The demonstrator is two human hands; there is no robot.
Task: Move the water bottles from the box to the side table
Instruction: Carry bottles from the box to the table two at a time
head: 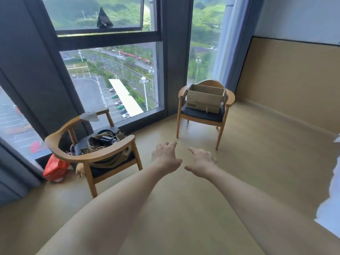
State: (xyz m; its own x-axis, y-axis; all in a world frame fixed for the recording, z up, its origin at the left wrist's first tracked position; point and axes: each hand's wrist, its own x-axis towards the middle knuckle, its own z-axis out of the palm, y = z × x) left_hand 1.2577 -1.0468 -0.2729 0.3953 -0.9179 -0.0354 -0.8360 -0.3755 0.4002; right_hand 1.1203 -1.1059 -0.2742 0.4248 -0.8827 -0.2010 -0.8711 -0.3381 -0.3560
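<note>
Contents of the open cardboard box hidden behind its near wall.

Box: plain brown cardboard, matt. Both chairs have smooth light wood frames with dark matt seat pads. Floor smooth, faintly sheened; red bag glossy plastic.

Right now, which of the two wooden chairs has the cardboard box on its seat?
The far chair, by the curtain: the open cardboard box sits on its dark seat. The near chair on the left holds a heap of bags instead.
</note>
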